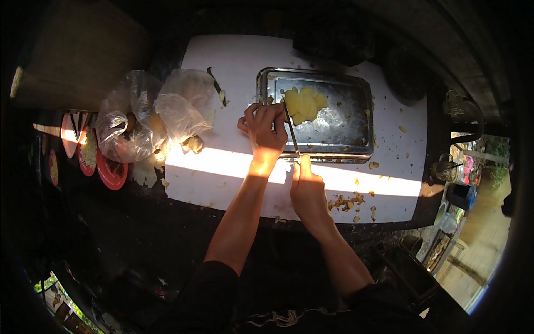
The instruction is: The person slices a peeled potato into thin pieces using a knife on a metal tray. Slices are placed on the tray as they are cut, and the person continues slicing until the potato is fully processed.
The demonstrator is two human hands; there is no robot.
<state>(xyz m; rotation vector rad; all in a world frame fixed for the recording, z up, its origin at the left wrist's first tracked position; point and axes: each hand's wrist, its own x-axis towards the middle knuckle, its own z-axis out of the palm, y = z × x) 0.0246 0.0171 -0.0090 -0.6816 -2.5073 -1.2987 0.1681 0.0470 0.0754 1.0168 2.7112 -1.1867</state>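
A rectangular metal tray (365, 121) lies on a white-covered table. Thin pale yellow slices, perhaps ginger or potato (303, 105), overlap in its left half. My right hand (308, 190) grips the handle of a knife (292, 131) just below the tray's near edge, the blade pointing away from me along the left side of the slices. At the tray's left edge, my left hand (265, 125) has its fingers bent close beside the blade. What lies under those fingertips is hidden, so I cannot tell whether they hold a piece.
Clear plastic bags (137, 121) with round items stand at the left, near red plates of chopped food (112, 169). A green leafy scrap (217, 85) lies beyond my left hand. Brown peelings (346, 202) are scattered at the table's near right. Glass mugs (445, 170) stand past the right edge.
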